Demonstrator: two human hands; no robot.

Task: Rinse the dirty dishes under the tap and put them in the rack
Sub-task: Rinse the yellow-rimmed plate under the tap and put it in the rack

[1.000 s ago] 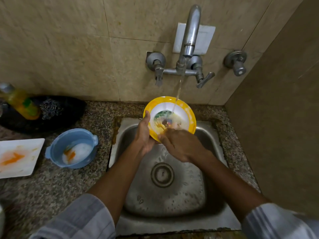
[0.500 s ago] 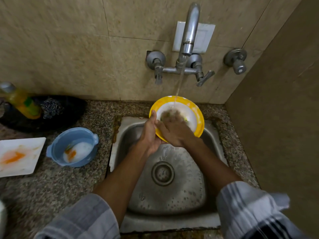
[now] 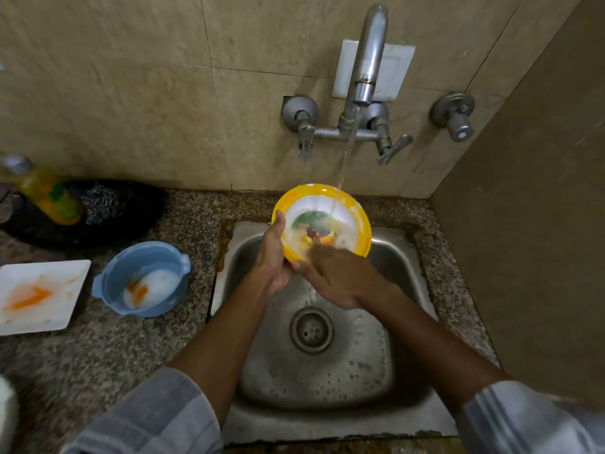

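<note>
A yellow-rimmed plate (image 3: 357, 213) with a white, picture-printed centre is held tilted over the back of the steel sink (image 3: 327, 371), under water running from the wall tap (image 3: 366, 60). My left hand (image 3: 271, 260) grips the plate's left rim, thumb on the front. My right hand (image 3: 337, 276) lies across the plate's lower edge, its fingers blurred on the wet face. A dirty blue bowl (image 3: 144, 276) with foam and orange smears sits on the counter left of the sink. A white square plate (image 3: 36, 296) with orange stains lies at the far left.
A yellow soap bottle (image 3: 45, 191) and a steel scrubber (image 3: 101, 199) rest in a black dish at the back left. The granite counter (image 3: 114, 348) surrounds the sink. A wall panel closes the right side. No rack is in view.
My right hand has slid back from the middle of the plate to its lower edge, baring the printed centre. The plate stays under the stream in my left hand.
</note>
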